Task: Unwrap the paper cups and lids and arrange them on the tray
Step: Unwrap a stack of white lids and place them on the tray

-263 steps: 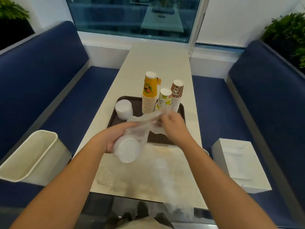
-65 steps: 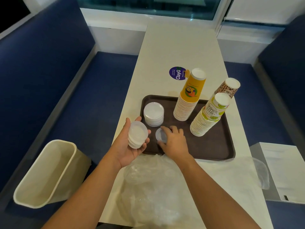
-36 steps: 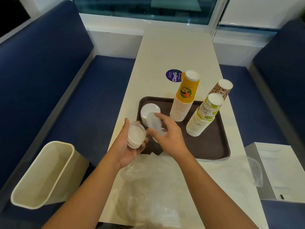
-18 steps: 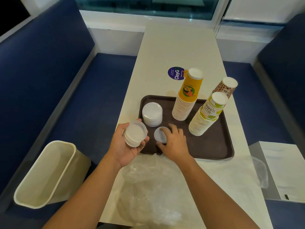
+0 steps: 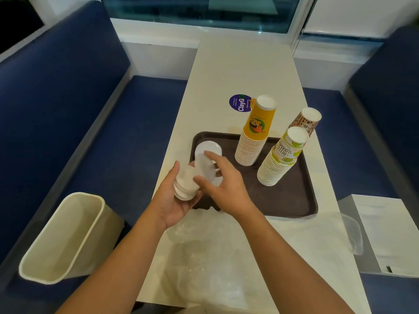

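My left hand [image 5: 174, 200] grips a short stack of white lids [image 5: 184, 185] over the near left corner of the brown tray [image 5: 288, 200]. My right hand [image 5: 224, 184] pinches one white lid [image 5: 205, 166] just off that stack. A stack of white lids [image 5: 208, 148] sits at the tray's far left. Upside-down cup stacks stand on the tray: a yellow stack [image 5: 255, 132], a green "Hello Summer" stack [image 5: 281, 157] and a brown patterned stack [image 5: 306, 120] behind it.
Crumpled clear plastic wrappers [image 5: 204, 252] lie on the white table [image 5: 244, 69] near me. A cream bin [image 5: 61, 236] stands on the blue bench at left. A white box [image 5: 385, 232] rests on the right bench. A purple sticker [image 5: 240, 103] is beyond the tray.
My right hand left the tray floor, where it pressed a lid down, came back to the stack in my left hand and lifted off another lid.
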